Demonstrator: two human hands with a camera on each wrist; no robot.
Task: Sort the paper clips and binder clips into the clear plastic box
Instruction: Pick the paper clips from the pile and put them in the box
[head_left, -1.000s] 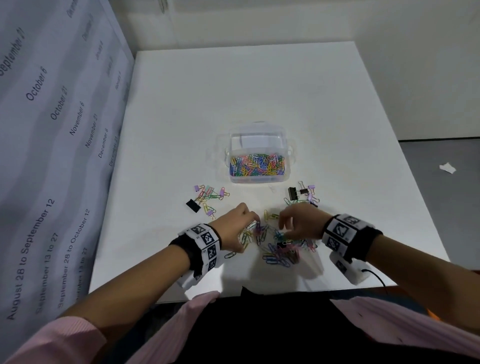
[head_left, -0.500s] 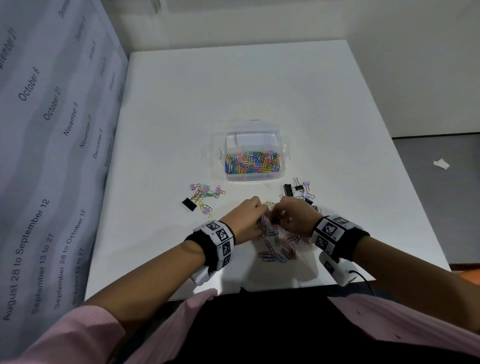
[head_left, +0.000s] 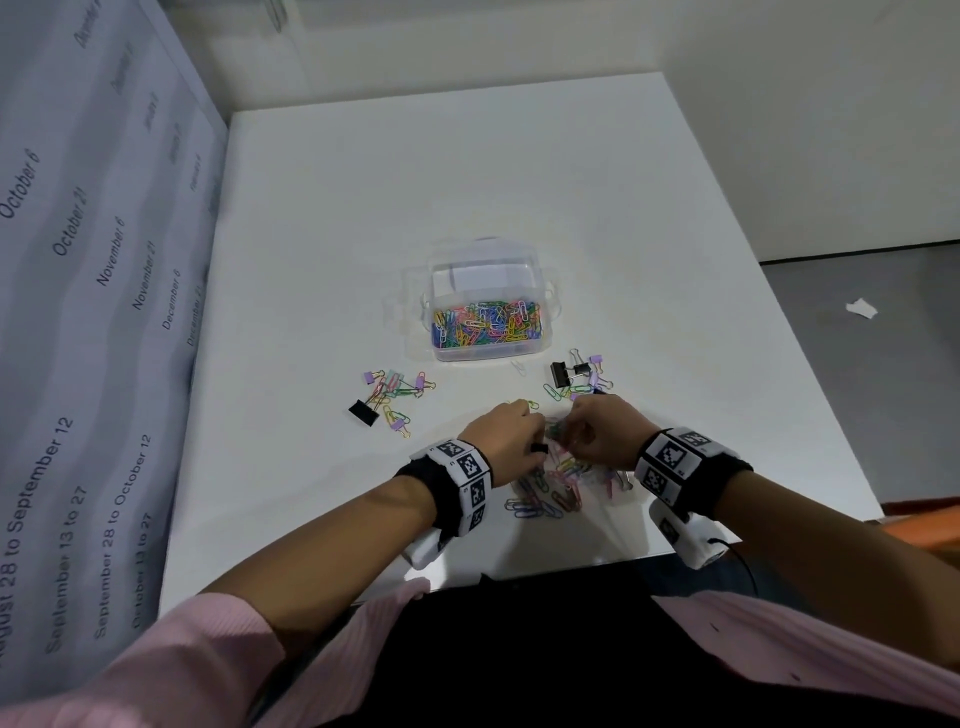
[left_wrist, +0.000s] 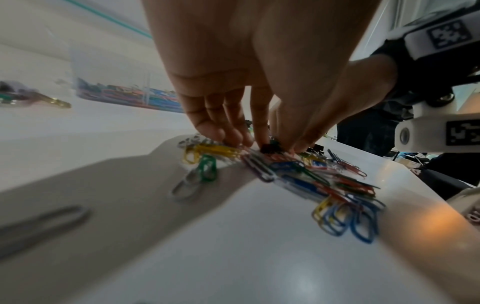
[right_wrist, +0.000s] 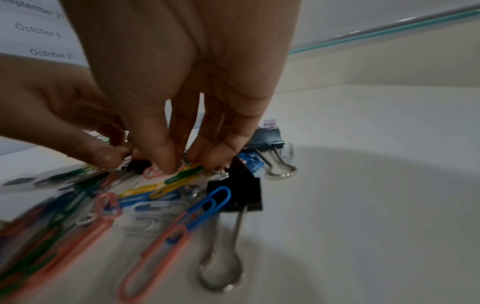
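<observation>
two hands are working the near pile of paper clips (head_left: 545, 493), glossy looped wire too many to count. left hand (head_left: 506, 436) is pinching a small black binder clip (left_wrist: 270, 147); right hand (head_left: 602, 434) is curling onto green and yellow clips. one clear plastic box (head_left: 488, 358) is sitting beyond, holding clips; three black binder clips are lying loose.

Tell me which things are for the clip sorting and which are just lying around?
For the job: clear plastic box, paper clip pile, black binder clip, left hand, right hand.
Just lying about: paper scrap on the floor, date-printed sheet.
</observation>
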